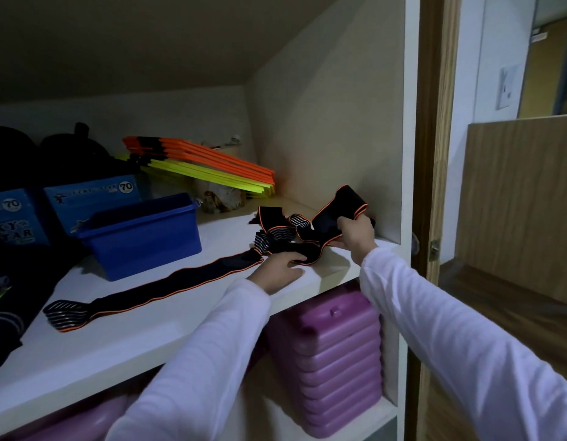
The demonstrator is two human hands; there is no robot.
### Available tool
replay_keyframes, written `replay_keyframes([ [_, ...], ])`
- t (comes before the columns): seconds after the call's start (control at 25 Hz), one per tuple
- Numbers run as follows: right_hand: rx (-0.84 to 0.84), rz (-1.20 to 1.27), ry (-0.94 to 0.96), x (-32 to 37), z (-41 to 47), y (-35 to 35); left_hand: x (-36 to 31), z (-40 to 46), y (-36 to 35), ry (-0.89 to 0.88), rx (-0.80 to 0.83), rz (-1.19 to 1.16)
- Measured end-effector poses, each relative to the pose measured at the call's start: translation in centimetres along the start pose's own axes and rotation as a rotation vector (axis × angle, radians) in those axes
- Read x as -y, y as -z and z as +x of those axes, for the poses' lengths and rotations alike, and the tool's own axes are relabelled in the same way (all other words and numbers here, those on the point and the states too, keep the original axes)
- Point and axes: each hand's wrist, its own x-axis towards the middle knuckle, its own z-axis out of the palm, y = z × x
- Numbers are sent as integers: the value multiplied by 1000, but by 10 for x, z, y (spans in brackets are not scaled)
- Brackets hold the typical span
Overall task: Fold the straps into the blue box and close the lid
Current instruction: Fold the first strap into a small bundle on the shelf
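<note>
Black straps with orange edging lie on a white shelf (180,326). One long strap (167,286) stretches flat toward the lower left, ending in a striped tab. A bunched strap (285,232) sits at the right end of the shelf. My right hand (355,235) grips a folded loop of this bunched strap and lifts it near the side wall. My left hand (277,270) rests on the strap where the long part meets the bunch, fingers fairly flat. An open blue box (142,240) stands to the left of the straps; no lid shows.
Orange and yellow flat markers (206,165) are stacked at the back. Blue printed boxes (91,195) and dark bags (37,154) fill the left side. Purple plastic cases (333,361) sit on the shelf below. A wooden door frame (435,154) rises at the right.
</note>
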Motion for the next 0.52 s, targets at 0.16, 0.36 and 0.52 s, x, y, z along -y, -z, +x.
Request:
replay_keyframes([
  [0.16,-22,96,-15,1,5,13,-12,-3,-9,-59,24,65],
  [0.36,-179,35,41,3,13,24,-27,-2,-15,-191,58,200],
  [0.52,-229,-22,67,3,6,22,-32,-7,-21,-211,5,254],
])
